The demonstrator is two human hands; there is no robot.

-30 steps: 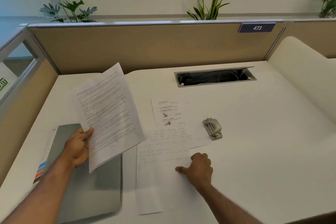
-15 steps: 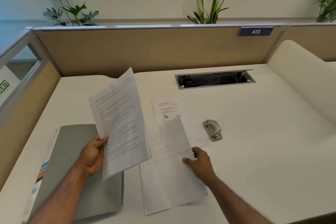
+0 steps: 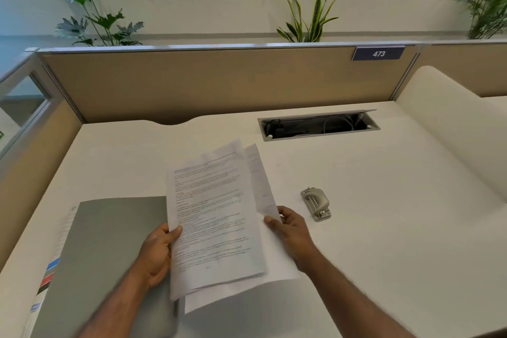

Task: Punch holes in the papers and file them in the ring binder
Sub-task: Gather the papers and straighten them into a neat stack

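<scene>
I hold a small stack of white papers (image 3: 214,217) above the desk, the printed sheet on top and other sheets fanned out behind it. My left hand (image 3: 157,252) grips the stack's left edge. My right hand (image 3: 290,230) pinches the right edge of the rear sheets. The grey ring binder (image 3: 109,255) lies closed on the desk at the lower left, partly under the papers. A small silver hole punch (image 3: 317,203) sits on the desk just right of my right hand, untouched.
The white desk (image 3: 384,228) is fenced by tan partition walls at the back and left. An open cable tray (image 3: 318,125) is set into the desk behind the punch. A raised white ledge (image 3: 452,132) runs along the right.
My right hand lifted the handwritten sheet off the desk and brought it behind the printed sheet; my left hand moved right. The sheets that lay on the desk are now in the stack.
</scene>
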